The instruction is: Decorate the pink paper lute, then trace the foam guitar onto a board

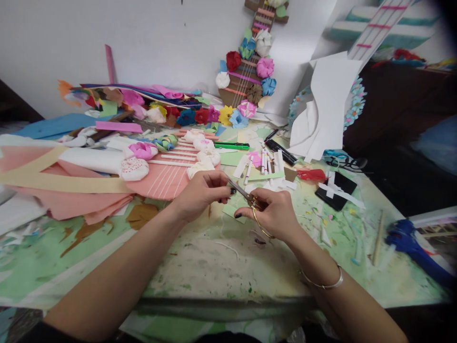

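While close, two hands (202,193) (275,215), one scissors (240,190).

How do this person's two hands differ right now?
The right hand grips gold-handled scissors; the left hand pinches something too small to tell at their blades. The right wrist wears a bangle; the left wrist is bare. Both have dark-painted nails and hover over the table.

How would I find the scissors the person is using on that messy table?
Find the paint-stained table, then the two hands near its middle. The scissors sit in the right hand, blades pointing toward the left hand. Their golden loop handles set them apart from the white sticks and the green pen lying farther back.
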